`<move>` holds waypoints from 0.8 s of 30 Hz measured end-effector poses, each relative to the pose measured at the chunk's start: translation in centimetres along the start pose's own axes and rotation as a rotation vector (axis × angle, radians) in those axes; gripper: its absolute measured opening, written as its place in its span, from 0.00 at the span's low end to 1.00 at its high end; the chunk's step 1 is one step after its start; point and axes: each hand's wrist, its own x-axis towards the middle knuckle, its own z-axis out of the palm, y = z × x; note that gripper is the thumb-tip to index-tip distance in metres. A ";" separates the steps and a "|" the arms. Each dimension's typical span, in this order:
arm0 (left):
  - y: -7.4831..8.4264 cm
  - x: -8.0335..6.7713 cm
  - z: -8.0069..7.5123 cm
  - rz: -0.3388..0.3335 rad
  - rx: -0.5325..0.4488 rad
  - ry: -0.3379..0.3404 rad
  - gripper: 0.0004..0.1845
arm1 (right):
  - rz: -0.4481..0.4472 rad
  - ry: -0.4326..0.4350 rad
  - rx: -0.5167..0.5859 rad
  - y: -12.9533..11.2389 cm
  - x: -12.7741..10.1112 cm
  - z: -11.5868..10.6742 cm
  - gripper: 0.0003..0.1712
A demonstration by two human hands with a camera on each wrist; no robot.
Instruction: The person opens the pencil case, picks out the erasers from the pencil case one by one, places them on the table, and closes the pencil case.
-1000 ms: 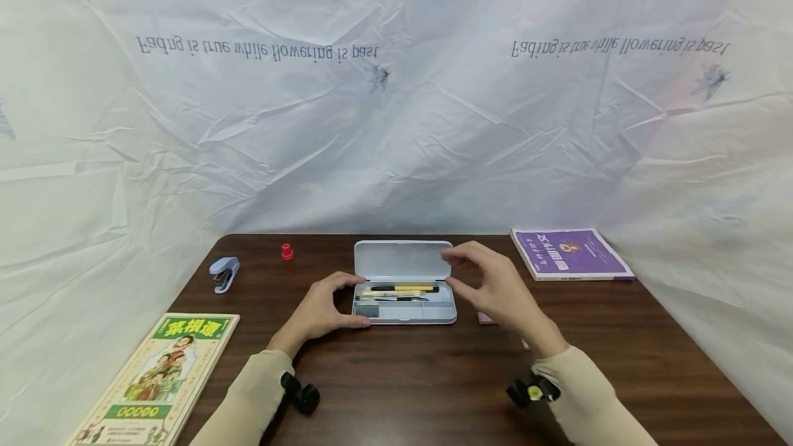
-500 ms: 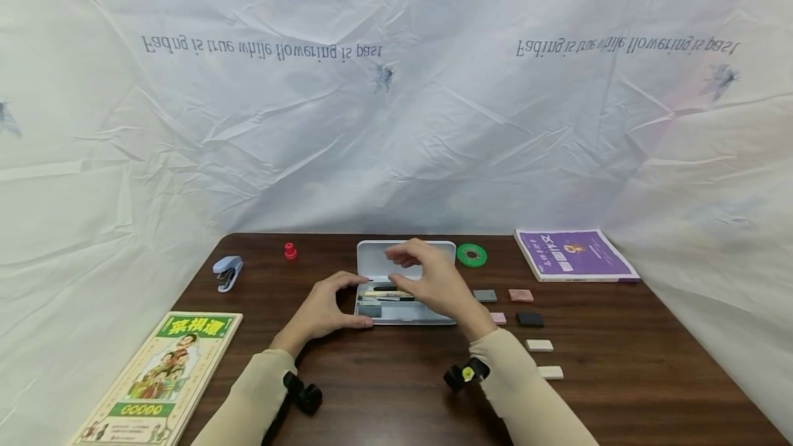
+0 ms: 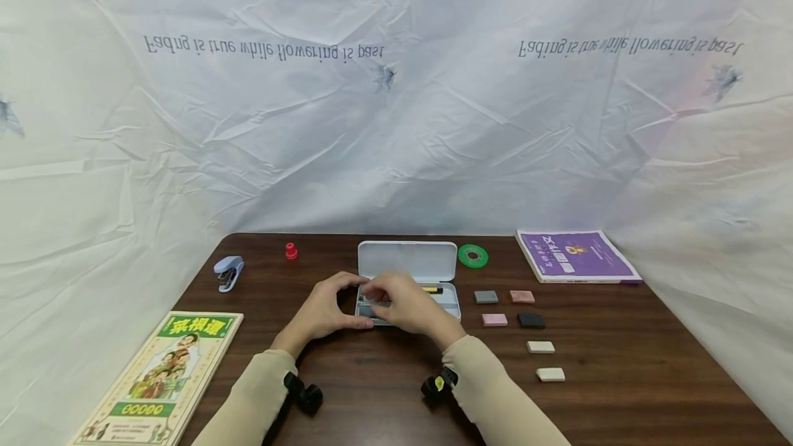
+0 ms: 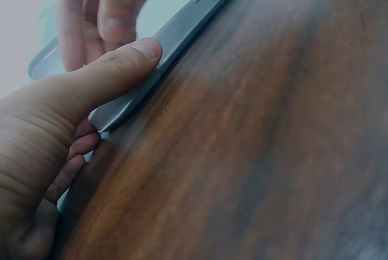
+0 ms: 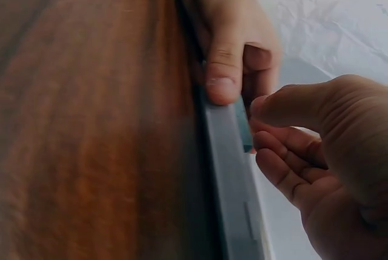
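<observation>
Pencil case (image 3: 409, 281), smooth grey plastic: left hand (image 3: 322, 312) grips its corner; right hand (image 3: 405, 305) curled inside, grasp hidden; wrist views show thumb on rim.

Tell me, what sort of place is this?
Probably a staged desk setup: a wooden table with an open pencil case, erasers and books, backed by a draped white sheet.

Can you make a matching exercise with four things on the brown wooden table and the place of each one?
Things:
1. blue stapler
2. green tape roll
3. purple book
4. small red cap

Places:
A. far right corner
B. just right of the open white pencil case's lid
C. left edge
D. far side, left of the case

Pairs: 1-C, 2-B, 3-A, 4-D
</observation>
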 end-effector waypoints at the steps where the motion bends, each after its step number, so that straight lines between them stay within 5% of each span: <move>1: 0.0 0.0 0.0 0.002 -0.003 -0.001 0.44 | 0.005 -0.013 -0.016 0.0 0.0 0.2 0.16; 7: 0.0 -0.1 0.0 0.015 -0.010 -0.005 0.43 | -0.037 -0.046 -0.088 -0.3 0.1 0.6 0.11; 16: 0.1 -0.1 0.0 0.012 -0.003 -0.006 0.43 | -0.016 -0.057 -0.042 -0.4 0.1 0.6 0.10; 24: 0.2 -0.1 -0.1 0.000 0.004 0.001 0.44 | -0.026 0.000 -0.001 -0.8 -0.5 -1.7 0.12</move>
